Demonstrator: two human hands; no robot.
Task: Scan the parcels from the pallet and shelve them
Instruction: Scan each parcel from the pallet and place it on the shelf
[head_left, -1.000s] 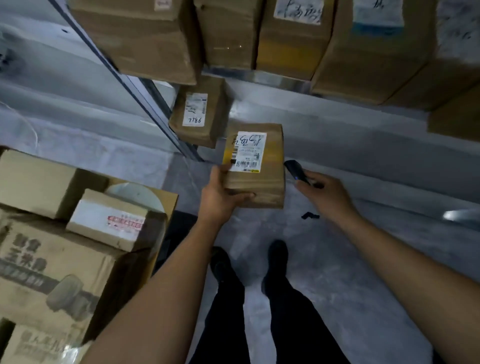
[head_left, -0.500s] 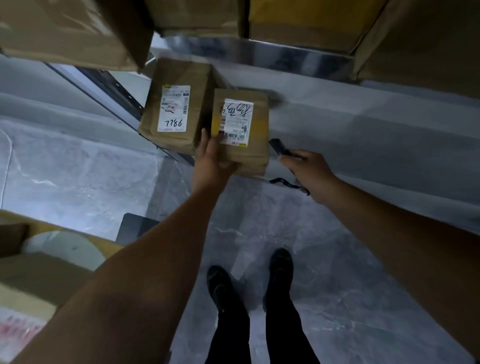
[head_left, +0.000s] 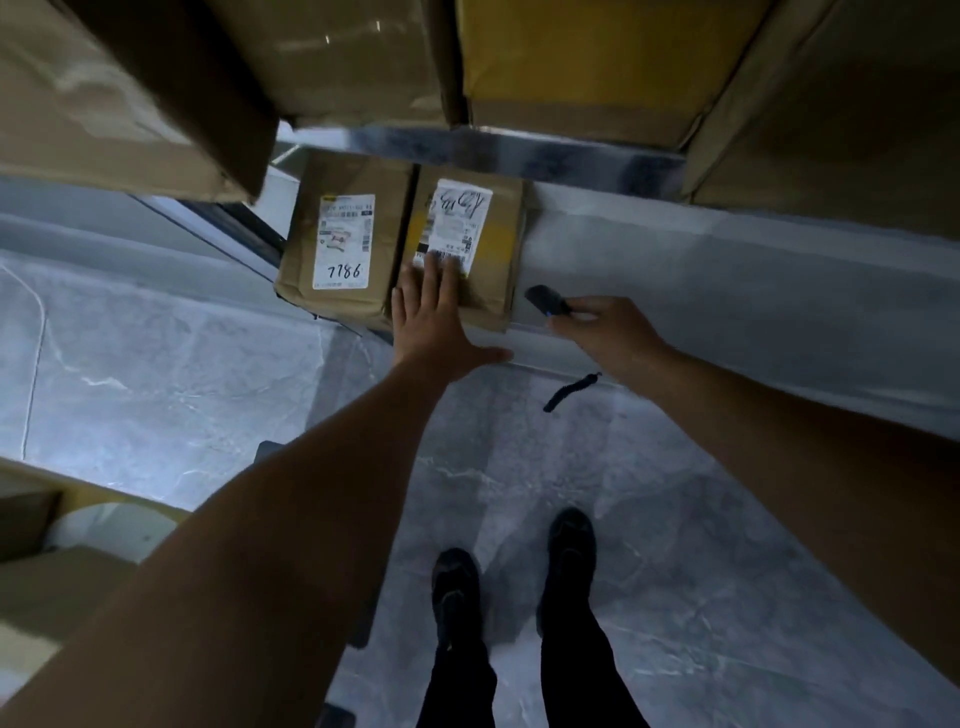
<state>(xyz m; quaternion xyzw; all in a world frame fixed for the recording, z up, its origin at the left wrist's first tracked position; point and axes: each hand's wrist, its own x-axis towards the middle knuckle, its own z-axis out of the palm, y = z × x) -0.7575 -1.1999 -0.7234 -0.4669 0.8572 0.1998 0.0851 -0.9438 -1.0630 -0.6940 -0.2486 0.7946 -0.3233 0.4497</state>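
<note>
A small brown parcel with a white barcode label lies on the low grey shelf, right beside another brown parcel marked 7186. My left hand lies flat against the small parcel's near face, fingers spread over the lower part of the label, thumb out to the right. My right hand is just right of the parcel and grips a small black scanner; its black wrist strap dangles below.
Large cardboard boxes fill the shelf above, over a metal shelf edge. More boxes of the pallet sit at the lower left. My black shoes stand on the grey marble floor.
My left hand carried the small parcel up onto the low shelf beside the 7186 parcel, then opened flat against its face. My right hand with the scanner followed alongside.
</note>
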